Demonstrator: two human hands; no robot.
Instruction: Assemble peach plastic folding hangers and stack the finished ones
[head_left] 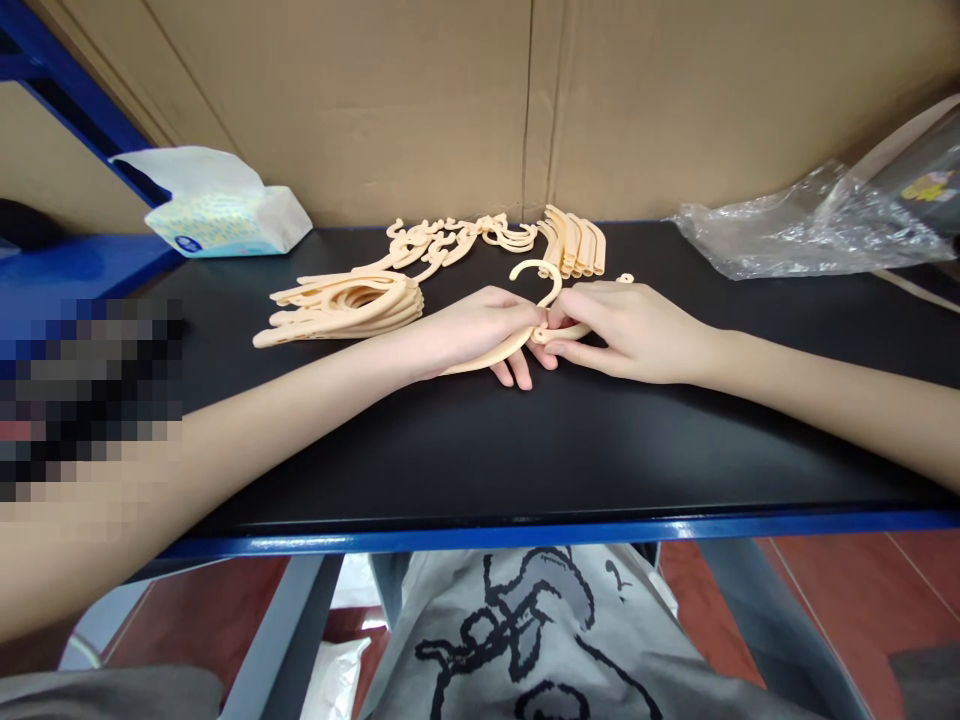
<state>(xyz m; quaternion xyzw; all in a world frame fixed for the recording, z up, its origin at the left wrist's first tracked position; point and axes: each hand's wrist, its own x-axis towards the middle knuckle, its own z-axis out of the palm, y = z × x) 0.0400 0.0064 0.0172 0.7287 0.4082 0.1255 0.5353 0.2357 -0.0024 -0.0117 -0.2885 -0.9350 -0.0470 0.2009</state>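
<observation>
Above the black tabletop, my left hand (491,325) is closed around a cream plastic clothes hanger (487,362), whose curved hook (553,280) points up and away. One hanger arm runs left beneath my left wrist. My right hand (630,325) pinches a short cream hanger arm (568,335) against the joint below the hook. The fingertips of both hands meet there and partly cover the joint. Left of my hands lies a stack of cream hangers or hanger arms (349,305). Behind them are loose hook pieces (450,242) and a bundle of curved arms (576,245).
A tissue pack (225,205) stands at the back left. Crumpled clear plastic (795,230) lies at the back right. One small cream piece (625,278) rests behind my right hand. Cardboard (360,110) backs the table, and a blue edge (525,535) runs along its front.
</observation>
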